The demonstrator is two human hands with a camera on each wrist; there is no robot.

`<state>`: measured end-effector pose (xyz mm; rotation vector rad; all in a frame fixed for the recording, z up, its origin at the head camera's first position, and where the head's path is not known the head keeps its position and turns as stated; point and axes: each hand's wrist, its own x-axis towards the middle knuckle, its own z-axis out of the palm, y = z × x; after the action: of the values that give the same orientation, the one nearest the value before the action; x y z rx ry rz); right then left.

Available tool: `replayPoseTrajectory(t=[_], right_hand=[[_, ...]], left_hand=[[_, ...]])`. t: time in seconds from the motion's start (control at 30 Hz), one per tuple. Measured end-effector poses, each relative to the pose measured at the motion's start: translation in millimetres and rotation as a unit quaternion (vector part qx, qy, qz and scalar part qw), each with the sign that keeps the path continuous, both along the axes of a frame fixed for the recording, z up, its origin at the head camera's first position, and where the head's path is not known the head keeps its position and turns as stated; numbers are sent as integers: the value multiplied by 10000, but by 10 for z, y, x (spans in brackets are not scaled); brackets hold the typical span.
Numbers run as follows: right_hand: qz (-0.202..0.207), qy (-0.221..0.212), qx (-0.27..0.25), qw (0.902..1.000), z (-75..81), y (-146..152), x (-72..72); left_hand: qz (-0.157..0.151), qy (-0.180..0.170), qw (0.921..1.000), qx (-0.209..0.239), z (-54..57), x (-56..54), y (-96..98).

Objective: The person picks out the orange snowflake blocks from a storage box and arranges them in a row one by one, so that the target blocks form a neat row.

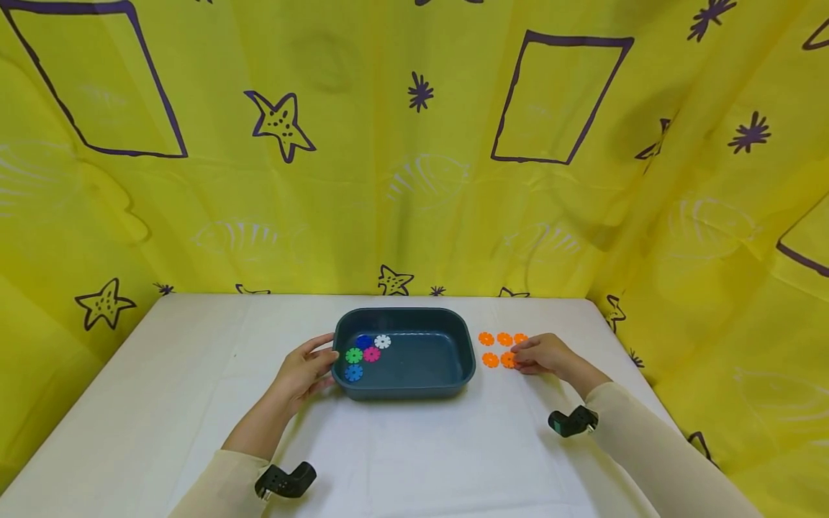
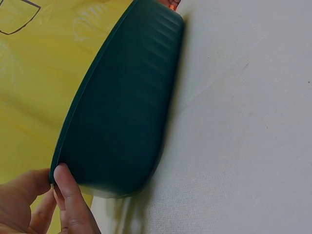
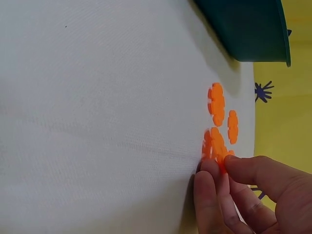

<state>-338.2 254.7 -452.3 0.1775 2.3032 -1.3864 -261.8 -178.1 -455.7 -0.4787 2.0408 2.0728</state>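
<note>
A dark green rectangular plastic basin [image 1: 408,393] stands on the white-covered table. My left hand [image 1: 303,373] grips its left rim, fingertips against the outer wall in the left wrist view. Inside, toward the left end, lie a dark blue disc [image 1: 364,342], a white disc [image 1: 383,342], a green disc [image 1: 353,355], a pink disc [image 1: 372,354] and a lighter blue disc [image 1: 353,373], all flower-shaped with notched edges. Right of the basin, my right hand [image 1: 547,354] pinches an orange notched disc [image 3: 223,165] between thumb and fingers, partly hiding the discs beside it.
Several more orange notched discs [image 1: 490,360] lie in two rows between the basin and my right hand. A white cloth covers the table [image 1: 414,460]. Yellow curtains [image 1: 350,201] with dark drawings hang behind the table and along both sides.
</note>
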Motion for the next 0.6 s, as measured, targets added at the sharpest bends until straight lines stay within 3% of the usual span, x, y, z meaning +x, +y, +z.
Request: replayPoseTrajectory(t=[0.4,0.6], right_hand=[[-92,273,812,9963,-12,-47,-38],[-139,267,966,9949,-15,-70,-45]], left_hand=[[-16,-47,10000,-44,14,7,0],[-19,-44,10000,-4,10,6,-1]])
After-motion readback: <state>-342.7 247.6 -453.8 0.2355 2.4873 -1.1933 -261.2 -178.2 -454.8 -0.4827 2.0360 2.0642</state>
